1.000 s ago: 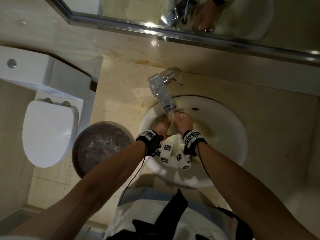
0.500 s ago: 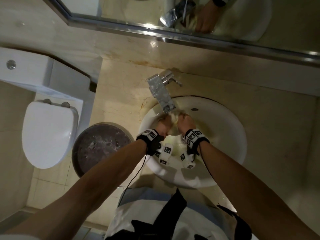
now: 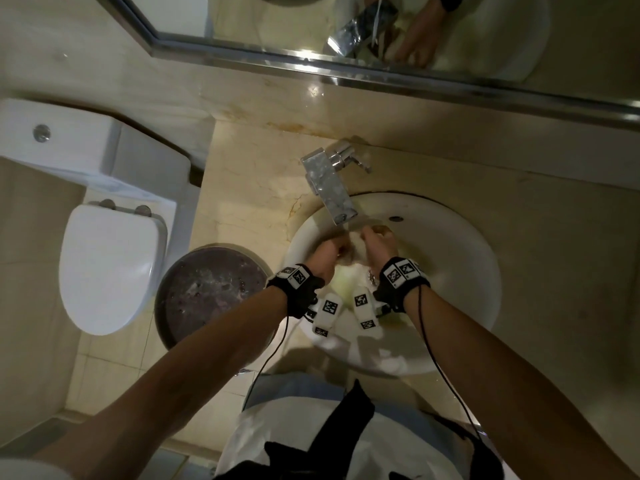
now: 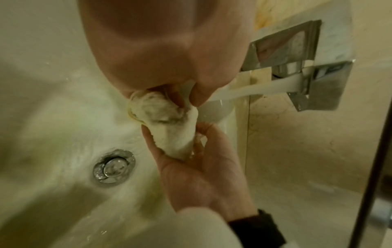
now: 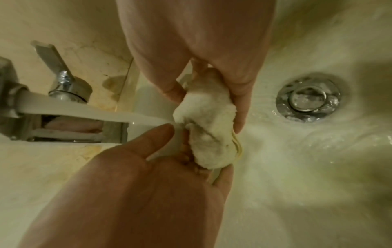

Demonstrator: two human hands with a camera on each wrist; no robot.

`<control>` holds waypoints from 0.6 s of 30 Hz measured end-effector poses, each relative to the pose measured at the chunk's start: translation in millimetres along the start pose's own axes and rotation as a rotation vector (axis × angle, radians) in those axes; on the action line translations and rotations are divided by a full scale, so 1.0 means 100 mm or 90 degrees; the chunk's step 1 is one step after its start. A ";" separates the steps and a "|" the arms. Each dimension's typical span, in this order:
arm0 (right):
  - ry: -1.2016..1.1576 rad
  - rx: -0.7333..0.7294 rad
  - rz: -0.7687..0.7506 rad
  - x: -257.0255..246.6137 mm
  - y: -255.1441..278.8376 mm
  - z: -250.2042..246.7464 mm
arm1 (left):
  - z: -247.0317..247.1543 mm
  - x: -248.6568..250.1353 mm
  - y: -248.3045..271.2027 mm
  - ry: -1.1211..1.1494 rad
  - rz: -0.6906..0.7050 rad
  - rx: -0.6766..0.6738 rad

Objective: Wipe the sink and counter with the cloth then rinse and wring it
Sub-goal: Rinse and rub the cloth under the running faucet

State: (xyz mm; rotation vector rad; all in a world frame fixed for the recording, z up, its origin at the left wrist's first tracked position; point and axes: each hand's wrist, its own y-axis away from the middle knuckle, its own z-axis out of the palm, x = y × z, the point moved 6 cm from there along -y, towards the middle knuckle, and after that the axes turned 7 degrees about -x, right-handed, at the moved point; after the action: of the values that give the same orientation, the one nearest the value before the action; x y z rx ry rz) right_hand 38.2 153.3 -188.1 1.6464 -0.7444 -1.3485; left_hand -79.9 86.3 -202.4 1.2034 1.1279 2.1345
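Observation:
A wet white cloth [image 4: 169, 127] is bunched into a wad and held under the running water [image 4: 254, 90] from the chrome faucet [image 3: 329, 188]. My left hand [image 4: 178, 99] grips one end of the cloth [image 5: 207, 124] and my right hand [image 5: 206, 110] grips the other. In the head view both hands, left [image 3: 327, 252] and right [image 3: 375, 242], are close together inside the white sink [image 3: 467, 254], just below the spout. Only a strip of the cloth [image 3: 355, 252] shows between them. Water sheets over the basin toward the drain [image 5: 307, 97].
The beige stone counter [image 3: 536, 220] surrounds the sink. The faucet handle [image 5: 63, 80] stands behind the spout. A mirror [image 3: 346, 29] runs along the back wall. A dark round bin [image 3: 211, 292] and a white toilet [image 3: 107, 265] stand to the left, below counter level.
Both hands stay under the spout holding the cloth. The right hand has shifted slightly to the right, so the hands stand a little further apart.

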 end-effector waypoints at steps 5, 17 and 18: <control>-0.090 -0.003 -0.018 0.01 0.06 -0.09 | 0.15 0.01 0.03 -0.025 -0.072 0.025; 0.227 0.024 -0.062 -0.03 0.03 -0.04 | 0.25 0.01 -0.02 0.006 -0.063 0.035; 0.250 0.029 -0.061 -0.01 0.00 -0.05 | 0.27 0.00 -0.03 0.028 -0.048 0.033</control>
State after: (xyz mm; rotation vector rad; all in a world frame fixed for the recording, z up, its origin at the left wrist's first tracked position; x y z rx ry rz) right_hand 42.9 155.0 -187.3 1.9276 -0.4705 -1.0287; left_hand -57.2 100.1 -196.9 1.1242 1.2350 2.0960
